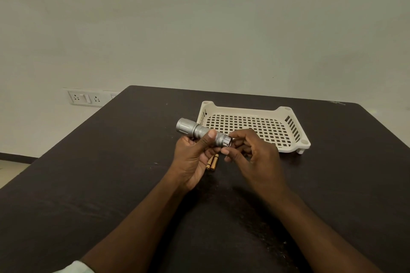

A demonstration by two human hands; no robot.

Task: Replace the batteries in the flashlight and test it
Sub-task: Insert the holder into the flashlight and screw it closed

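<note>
Your left hand (195, 153) grips the flashlight (203, 132); your right hand (250, 150) pinches at its tail end. Two batteries (212, 162) lie on the worktop (111, 162). Reassembly and testing seemingly remain.

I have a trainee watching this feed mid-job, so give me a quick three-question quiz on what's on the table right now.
1. True or false: the flashlight is lying in the cream tray.
2. Multiple choice: where are the gold batteries? A) in the tray B) on the dark table below the hands C) in the right hand
3. Which hand wraps the flashlight's body, and where are the other hand's fingers?

Key:
1. False; it is held above the table, beside the tray.
2. B
3. The left hand wraps the body; the right hand's fingers are at the tail end.
</note>
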